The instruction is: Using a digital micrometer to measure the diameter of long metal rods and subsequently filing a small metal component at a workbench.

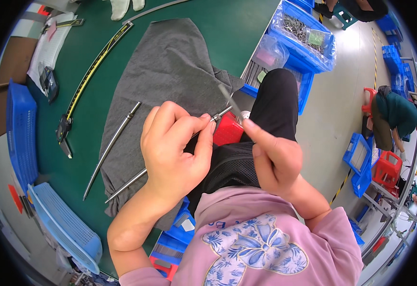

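Observation:
My left hand (175,143) is closed, with thumb and forefinger pinching a slim metal rod (223,112) near a collar at its end. A rod section (127,185) lower left lines up with it behind my wrist; I cannot tell surely whether it is the same piece. My right hand (277,155) is closed on a thin grey strip-like tool (232,100), blurred, its exact kind unclear. It slants up left past the rod's end. Another metal rod (110,151) with a pointed lower end lies left of my left hand on a grey cloth (165,62).
A green table (87,38) carries a caliper (65,128) at left. Blue baskets (67,224) line its left edge. Blue bins (308,40) of metal parts stand at upper right. Below my hands is a red stool (225,129). Another person (396,112) bends over at far right.

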A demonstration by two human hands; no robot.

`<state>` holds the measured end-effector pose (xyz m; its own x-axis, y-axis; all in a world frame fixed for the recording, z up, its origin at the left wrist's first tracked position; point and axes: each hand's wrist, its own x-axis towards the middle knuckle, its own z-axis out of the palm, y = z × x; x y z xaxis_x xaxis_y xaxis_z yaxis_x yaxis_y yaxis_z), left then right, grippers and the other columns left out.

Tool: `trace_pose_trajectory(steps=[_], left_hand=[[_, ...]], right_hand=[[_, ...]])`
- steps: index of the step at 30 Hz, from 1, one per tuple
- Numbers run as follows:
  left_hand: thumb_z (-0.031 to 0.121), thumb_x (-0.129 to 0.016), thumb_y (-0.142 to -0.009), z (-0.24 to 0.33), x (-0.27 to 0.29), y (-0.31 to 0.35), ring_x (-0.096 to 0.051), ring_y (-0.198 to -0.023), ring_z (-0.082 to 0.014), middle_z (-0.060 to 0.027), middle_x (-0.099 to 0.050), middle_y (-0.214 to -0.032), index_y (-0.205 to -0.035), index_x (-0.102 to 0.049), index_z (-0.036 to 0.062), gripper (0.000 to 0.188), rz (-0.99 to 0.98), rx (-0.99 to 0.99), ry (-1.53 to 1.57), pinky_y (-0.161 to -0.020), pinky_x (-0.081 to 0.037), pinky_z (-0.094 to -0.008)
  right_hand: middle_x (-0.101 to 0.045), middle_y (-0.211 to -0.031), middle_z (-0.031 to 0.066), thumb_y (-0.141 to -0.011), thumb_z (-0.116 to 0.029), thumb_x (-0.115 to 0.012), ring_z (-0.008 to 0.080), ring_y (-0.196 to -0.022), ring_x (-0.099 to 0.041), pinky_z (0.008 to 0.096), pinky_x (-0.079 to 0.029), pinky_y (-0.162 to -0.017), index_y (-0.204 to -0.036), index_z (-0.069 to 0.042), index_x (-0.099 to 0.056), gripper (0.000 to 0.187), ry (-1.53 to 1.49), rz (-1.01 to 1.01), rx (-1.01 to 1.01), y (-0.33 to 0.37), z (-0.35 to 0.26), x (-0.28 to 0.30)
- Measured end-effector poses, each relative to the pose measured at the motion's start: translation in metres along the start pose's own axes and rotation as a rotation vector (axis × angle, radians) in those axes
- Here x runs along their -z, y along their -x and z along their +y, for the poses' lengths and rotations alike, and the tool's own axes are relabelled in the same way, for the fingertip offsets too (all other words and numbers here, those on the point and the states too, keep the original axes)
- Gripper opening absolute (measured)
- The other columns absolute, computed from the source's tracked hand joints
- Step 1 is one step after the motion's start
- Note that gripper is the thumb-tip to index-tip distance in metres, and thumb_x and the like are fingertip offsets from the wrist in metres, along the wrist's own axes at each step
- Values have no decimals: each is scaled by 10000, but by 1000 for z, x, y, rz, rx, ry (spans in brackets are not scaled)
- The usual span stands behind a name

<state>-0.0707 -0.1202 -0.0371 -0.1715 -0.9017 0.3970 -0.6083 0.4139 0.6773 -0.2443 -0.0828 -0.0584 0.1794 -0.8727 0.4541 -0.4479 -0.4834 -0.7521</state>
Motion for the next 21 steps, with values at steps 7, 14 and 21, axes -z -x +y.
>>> trace_pose_trajectory(steps=[7, 14, 21], left_hand=[[-15, -666, -598, 1, 0, 1, -419, -550, -197, -44, -433, -608, -638, -556, 34, 127, -1, 9, 18, -478, -318, -303], [-14, -657, -603, 1, 0, 1, -413, -559, -200, -40, -428, -617, -620, -530, 40, 140, -11, 7, 7, -492, -315, -312], [-58, -661, -598, 0, 0, 0, -416, -545, -173, -53, -436, -607, -621, -525, 22, 160, -10, -39, 5, -475, -307, -270]], right_hand=[[-456, -493, 40, -577, 102, -500, 148, -367, -437, 251, -349, -373, -1061, 35, -558, 492, -16, -39, 55, 3, -2, -9], [-433, -479, 29, -564, 97, -502, 142, -361, -421, 252, -334, -366, -1062, 23, -561, 507, 26, -40, 87, 3, 4, -11], [-364, -450, 12, -544, 63, -516, 131, -341, -369, 254, -311, -356, -1043, 10, -581, 507, 127, -43, 114, -1, 4, -15]])
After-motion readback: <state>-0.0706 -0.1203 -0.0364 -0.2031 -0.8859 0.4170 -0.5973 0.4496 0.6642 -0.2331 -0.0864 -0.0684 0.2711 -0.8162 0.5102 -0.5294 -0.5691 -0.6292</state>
